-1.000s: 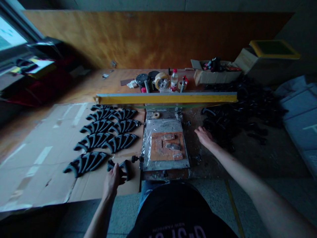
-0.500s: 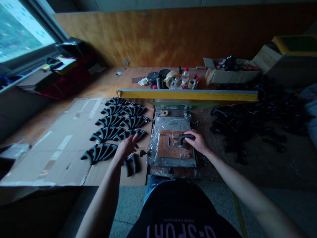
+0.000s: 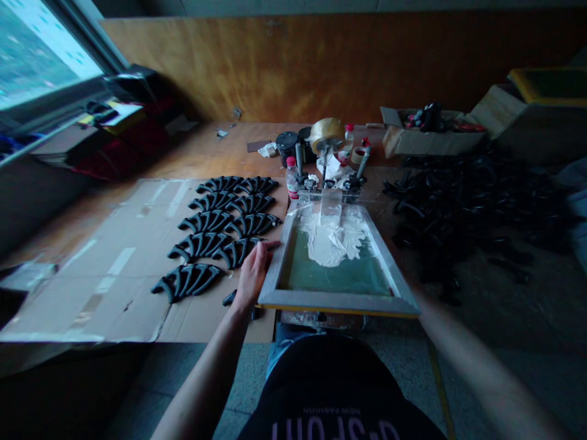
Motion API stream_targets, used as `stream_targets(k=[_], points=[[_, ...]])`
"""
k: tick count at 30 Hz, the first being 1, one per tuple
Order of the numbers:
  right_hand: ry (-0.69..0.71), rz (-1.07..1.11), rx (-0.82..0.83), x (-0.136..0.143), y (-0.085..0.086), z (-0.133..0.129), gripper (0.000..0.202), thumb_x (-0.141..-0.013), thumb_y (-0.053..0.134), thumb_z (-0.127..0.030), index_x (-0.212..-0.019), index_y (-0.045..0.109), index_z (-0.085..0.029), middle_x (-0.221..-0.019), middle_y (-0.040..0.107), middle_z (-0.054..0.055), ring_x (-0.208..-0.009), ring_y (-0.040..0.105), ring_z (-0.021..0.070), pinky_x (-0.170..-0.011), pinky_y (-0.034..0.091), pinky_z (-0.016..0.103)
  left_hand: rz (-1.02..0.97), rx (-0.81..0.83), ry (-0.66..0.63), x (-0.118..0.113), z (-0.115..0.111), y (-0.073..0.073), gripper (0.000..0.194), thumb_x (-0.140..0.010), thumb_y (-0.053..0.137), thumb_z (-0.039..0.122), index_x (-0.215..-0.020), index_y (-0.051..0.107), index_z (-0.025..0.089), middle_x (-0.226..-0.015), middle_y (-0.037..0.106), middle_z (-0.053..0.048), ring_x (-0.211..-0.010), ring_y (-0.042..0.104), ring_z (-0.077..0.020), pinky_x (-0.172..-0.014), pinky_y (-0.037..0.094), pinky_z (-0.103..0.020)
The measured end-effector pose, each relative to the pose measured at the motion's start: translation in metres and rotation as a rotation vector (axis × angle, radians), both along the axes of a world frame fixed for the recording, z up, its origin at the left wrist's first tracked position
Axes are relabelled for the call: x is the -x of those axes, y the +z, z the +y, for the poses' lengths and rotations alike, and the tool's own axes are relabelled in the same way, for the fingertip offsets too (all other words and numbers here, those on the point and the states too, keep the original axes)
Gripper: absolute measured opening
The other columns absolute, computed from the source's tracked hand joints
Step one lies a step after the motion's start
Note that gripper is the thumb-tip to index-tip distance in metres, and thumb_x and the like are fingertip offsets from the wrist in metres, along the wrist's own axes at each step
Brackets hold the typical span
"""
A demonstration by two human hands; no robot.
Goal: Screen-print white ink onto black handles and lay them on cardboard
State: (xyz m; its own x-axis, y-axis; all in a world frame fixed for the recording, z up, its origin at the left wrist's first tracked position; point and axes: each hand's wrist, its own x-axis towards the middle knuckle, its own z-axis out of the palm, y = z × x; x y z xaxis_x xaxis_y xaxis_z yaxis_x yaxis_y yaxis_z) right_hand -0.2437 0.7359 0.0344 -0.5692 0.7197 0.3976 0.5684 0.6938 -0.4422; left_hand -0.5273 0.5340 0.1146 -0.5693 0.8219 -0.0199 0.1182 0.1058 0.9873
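A screen-printing frame (image 3: 337, 299) with a grey rim lies tilted over the base, hiding its plate and wooden jig. White ink (image 3: 330, 247) is spread thickly on the green mesh (image 3: 298, 272), and a clear-looking blade (image 3: 331, 205) stands at the far end of it. My left hand (image 3: 254, 269) is beside the frame's left edge, fingers stretched toward it; whether they touch I cannot tell. My right hand is hidden under the frame's right side; only the forearm (image 3: 452, 333) shows. Black curved handles (image 3: 188, 282) lie in fanned rows on cardboard to the left.
A heap of black handles (image 3: 458, 208) covers the right of the table. Behind the frame are a tape roll (image 3: 326, 133), a red-capped bottle (image 3: 291, 177) and a black tub (image 3: 287, 146). An open carton (image 3: 426, 142) stands at the back right. Cardboard (image 3: 128, 269) spreads leftward.
The printing frame has swung down from its raised position, covering the jig and the black handle my right hand held there. My left hand has moved right, toward the frame's edge.
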Motion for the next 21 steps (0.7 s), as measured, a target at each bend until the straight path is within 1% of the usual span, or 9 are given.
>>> stream_targets(k=[2, 4, 6, 8, 11, 14, 17, 19, 21], points=[[-0.135, 0.058, -0.046, 0.002, 0.017, 0.02, 0.037, -0.093, 0.04, -0.024, -0.104, 0.071, -0.008, -0.097, 0.065, 0.012, -0.091, 0.063, 0.0226, -0.087, 0.052, 0.037, -0.037, 0.106, -0.034, -0.003, -0.01, -0.033, 0.065, -0.084, 0.05, 0.065, -0.126, 0.06, 0.017, -0.072, 0.063, -0.002, -0.056, 0.054, -0.0135, -0.049, 0.04, -0.023], [-0.181, 0.091, -0.113, 0.024, 0.034, 0.029, 0.036, -0.088, 0.054, -0.026, -0.119, 0.065, -0.01, -0.119, 0.058, 0.016, -0.108, 0.058, 0.0259, -0.096, 0.049, 0.04, -0.025, 0.186, -0.061, -0.004, -0.012, -0.064, 0.069, -0.084, 0.056, 0.058, -0.141, 0.047, 0.021, -0.078, 0.065, -0.001, -0.061, 0.057, -0.0142, -0.054, 0.042, -0.023], [-0.099, 0.036, -0.146, 0.058, 0.046, 0.027, 0.05, -0.08, 0.069, -0.028, -0.127, 0.059, -0.013, -0.132, 0.05, 0.017, -0.119, 0.051, 0.0289, -0.102, 0.044, 0.042, 0.046, 0.259, -0.066, -0.003, -0.008, -0.089, 0.071, -0.084, 0.057, 0.054, -0.145, 0.042, 0.023, -0.08, 0.065, -0.001, -0.064, 0.058, -0.0147, -0.057, 0.042, -0.022], [0.037, -0.109, -0.1, 0.088, 0.048, 0.015, 0.043, -0.077, 0.073, -0.025, -0.117, 0.062, -0.014, -0.123, 0.056, 0.015, -0.113, 0.053, 0.0285, -0.098, 0.045, 0.042, 0.112, 0.306, -0.058, 0.001, -0.004, -0.104, 0.069, -0.084, 0.055, 0.054, -0.145, 0.043, 0.024, -0.08, 0.066, -0.001, -0.067, 0.06, -0.0159, -0.059, 0.043, -0.023], [0.189, -0.294, -0.048, 0.1, 0.038, -0.011, 0.014, -0.081, 0.063, -0.012, -0.094, 0.066, -0.016, -0.095, 0.065, 0.009, -0.095, 0.058, 0.0231, -0.085, 0.047, 0.034, 0.132, 0.328, -0.067, 0.006, -0.002, -0.114, 0.066, -0.085, 0.054, 0.054, -0.143, 0.047, 0.024, -0.085, 0.068, -0.003, -0.074, 0.063, -0.0184, -0.064, 0.045, -0.025], [0.404, -0.326, -0.108, 0.076, 0.03, -0.029, 0.022, -0.077, 0.055, -0.002, -0.089, 0.066, -0.018, -0.09, 0.066, 0.007, -0.091, 0.058, 0.0206, -0.08, 0.045, 0.03, 0.128, 0.331, -0.08, 0.007, -0.003, -0.115, 0.063, -0.085, 0.052, 0.055, -0.14, 0.05, 0.023, -0.091, 0.071, -0.006, -0.081, 0.065, -0.021, -0.07, 0.048, -0.028], [0.666, -0.347, -0.082, 0.054, 0.039, -0.032, 0.027, -0.071, 0.057, 0.001, -0.086, 0.066, -0.02, -0.085, 0.066, 0.003, -0.086, 0.058, 0.0183, -0.076, 0.043, 0.028, 0.118, 0.312, -0.063, 0.006, -0.004, -0.114, 0.062, -0.085, 0.052, 0.056, -0.137, 0.052, 0.021, -0.093, 0.072, -0.007, -0.085, 0.066, -0.0226, -0.072, 0.049, -0.031], [0.686, -0.358, -0.035, 0.052, 0.047, -0.03, 0.019, -0.073, 0.06, -0.004, -0.081, 0.066, -0.021, -0.08, 0.065, 0.001, -0.081, 0.058, 0.017, -0.072, 0.042, 0.027, 0.099, 0.308, -0.061, 0.005, -0.003, -0.114, 0.063, -0.085, 0.053, 0.056, -0.137, 0.053, 0.021, -0.09, 0.071, -0.007, -0.082, 0.066, -0.0221, -0.071, 0.049, -0.03], [0.569, -0.333, -0.049, 0.057, 0.048, -0.032, 0.012, -0.079, 0.06, -0.01, -0.08, 0.065, -0.021, -0.08, 0.065, 0.002, -0.082, 0.058, 0.0174, -0.071, 0.042, 0.027, 0.069, 0.312, -0.064, 0.005, -0.003, -0.114, 0.063, -0.084, 0.054, 0.056, -0.136, 0.053, 0.02, -0.089, 0.071, -0.006, -0.079, 0.066, -0.021, -0.069, 0.049, -0.029]])
